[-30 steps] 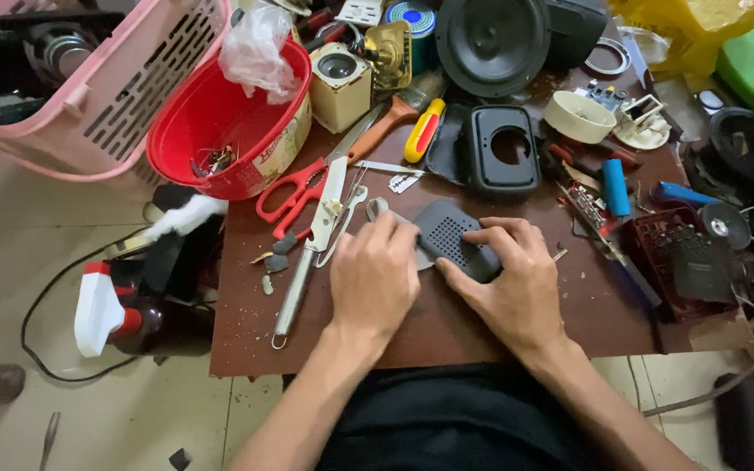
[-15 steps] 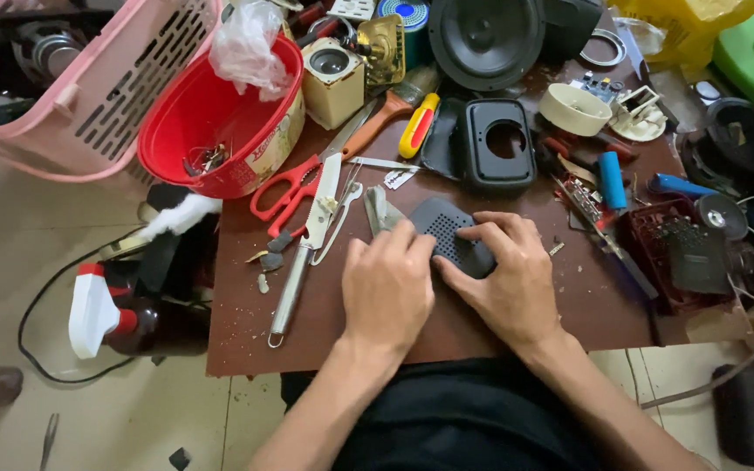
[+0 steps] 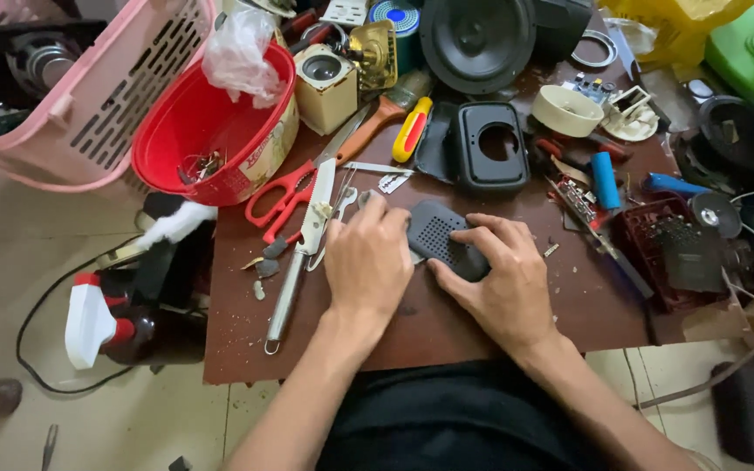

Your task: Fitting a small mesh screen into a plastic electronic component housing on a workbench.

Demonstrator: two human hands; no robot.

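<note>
Vs. half a sec earlier, little changed: both hands stayed on the dark perforated grille (image 3: 441,237). Left hand (image 3: 368,262), fingers curled, pressed the grille's left edge; right hand (image 3: 503,279) clamped its right end. Grille lay on the counter (image 3: 569,305), just below the black speaker housing (image 3: 490,148).

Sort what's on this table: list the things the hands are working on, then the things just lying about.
In hand:
left hand
right hand
grey perforated speaker grille, held by both

Lying about:
red-handled scissors
long knife
black speaker housing
loudspeaker cone
red basin
blue battery cell
</note>
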